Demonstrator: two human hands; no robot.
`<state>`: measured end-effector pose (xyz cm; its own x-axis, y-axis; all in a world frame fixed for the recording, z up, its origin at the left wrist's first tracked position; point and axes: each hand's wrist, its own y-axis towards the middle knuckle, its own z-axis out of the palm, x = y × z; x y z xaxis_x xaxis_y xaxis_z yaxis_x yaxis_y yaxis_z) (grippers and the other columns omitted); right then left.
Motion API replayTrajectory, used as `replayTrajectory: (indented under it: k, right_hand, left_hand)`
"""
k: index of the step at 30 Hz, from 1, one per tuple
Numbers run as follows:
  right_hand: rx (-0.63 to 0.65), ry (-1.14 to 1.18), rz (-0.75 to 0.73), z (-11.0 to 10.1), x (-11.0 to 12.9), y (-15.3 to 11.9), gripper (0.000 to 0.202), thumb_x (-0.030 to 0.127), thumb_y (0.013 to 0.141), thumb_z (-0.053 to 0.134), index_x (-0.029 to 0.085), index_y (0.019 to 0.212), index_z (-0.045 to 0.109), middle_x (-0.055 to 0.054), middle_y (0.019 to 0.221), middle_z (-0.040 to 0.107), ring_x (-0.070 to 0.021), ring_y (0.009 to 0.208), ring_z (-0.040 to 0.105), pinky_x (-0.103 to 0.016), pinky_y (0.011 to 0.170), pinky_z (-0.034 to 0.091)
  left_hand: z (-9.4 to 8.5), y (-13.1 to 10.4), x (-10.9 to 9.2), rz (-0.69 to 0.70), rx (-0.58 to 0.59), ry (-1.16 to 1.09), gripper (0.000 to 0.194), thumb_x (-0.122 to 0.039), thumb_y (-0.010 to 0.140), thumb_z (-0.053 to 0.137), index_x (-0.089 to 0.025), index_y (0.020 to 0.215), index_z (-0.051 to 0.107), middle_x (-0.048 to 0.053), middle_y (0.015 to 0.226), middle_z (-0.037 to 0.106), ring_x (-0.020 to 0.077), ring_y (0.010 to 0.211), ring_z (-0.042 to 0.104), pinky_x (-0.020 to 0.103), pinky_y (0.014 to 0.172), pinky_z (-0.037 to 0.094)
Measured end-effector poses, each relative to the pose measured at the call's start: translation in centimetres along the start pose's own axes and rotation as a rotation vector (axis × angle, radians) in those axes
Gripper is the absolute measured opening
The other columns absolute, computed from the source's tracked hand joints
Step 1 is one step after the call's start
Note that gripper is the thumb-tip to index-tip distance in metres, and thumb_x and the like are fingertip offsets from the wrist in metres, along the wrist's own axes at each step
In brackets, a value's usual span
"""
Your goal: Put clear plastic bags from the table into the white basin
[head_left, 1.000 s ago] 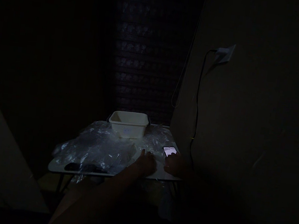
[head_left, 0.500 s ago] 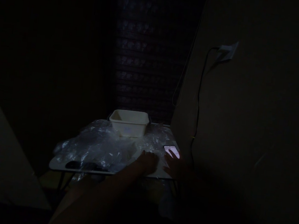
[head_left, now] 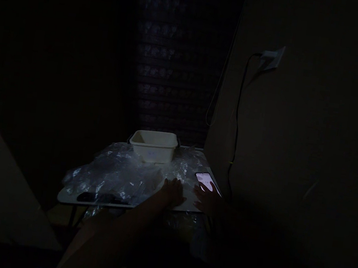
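Observation:
The scene is very dark. My left hand (head_left: 173,192) rests on the small table near its front edge, fingers loosely apart, with nothing visible in it. Crumpled clear plastic (head_left: 118,172) lies just to its left and behind it. My right hand (head_left: 206,199) is at the table's right edge with its fingers spread. Those fingers reach over the lower part of a phone (head_left: 203,178) with a lit white screen, which lies flat on the table; whether they touch the glass I cannot tell. A white plastic tub (head_left: 153,152) stands at the back of the table.
The folding table (head_left: 66,196) has a dark slot along its front left. On the right wall a black cord (head_left: 237,128) hangs from an outlet (head_left: 272,60). A dark blind (head_left: 173,72) is behind the table. More clear plastic (head_left: 184,221) hangs below the front edge.
My left hand has shifted slightly left and its fingers have loosened from a more closed shape. My right hand has drawn back a little, uncovering more of the phone's screen.

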<state>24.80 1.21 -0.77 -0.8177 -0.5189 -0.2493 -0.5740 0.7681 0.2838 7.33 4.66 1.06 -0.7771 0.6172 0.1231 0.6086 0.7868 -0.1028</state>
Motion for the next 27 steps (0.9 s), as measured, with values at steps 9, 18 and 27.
replayTrajectory:
  k: [9, 18, 27]
  right_hand:
    - [0.021, 0.019, -0.002, 0.3, 0.3, 0.4, 0.044, 0.041, 0.073, 0.026, 0.018, 0.109, 0.036, -0.008, 0.111, 0.041, -0.0223, 0.107, 0.025, -0.048, 0.085, 0.006]
    - [0.070, 0.129, -0.055, 0.3, 0.1, -0.3, 0.043, 0.042, 0.073, 0.026, 0.022, 0.110, 0.034, -0.005, 0.113, 0.040, -0.0190, 0.108, 0.025, -0.043, 0.086, 0.009]
    - [0.067, 0.213, -0.061, 0.3, -0.2, -0.5, 0.034, 0.031, 0.075, 0.027, 0.022, 0.105, 0.038, -0.003, 0.113, 0.039, -0.0142, 0.109, 0.023, -0.038, 0.087, 0.013]
  left_hand:
    - [0.1, 0.2, 0.3, 0.048, -0.098, 0.013, 0.054, -0.047, 0.071, 0.021, -0.013, 0.112, 0.029, 0.012, 0.120, 0.025, 0.0270, 0.108, 0.018, 0.047, 0.080, 0.020]
    - [0.3, 0.2, 0.5, 0.027, -0.066, -0.031, 0.052, -0.045, 0.072, 0.023, -0.017, 0.115, 0.019, 0.012, 0.118, 0.029, 0.0246, 0.104, 0.027, 0.045, 0.077, 0.024]
    - [0.4, 0.6, 1.2, 0.043, -0.030, -0.016, 0.049, -0.049, 0.072, 0.016, -0.021, 0.110, 0.029, 0.010, 0.119, 0.027, 0.0256, 0.105, 0.025, 0.048, 0.077, 0.022]
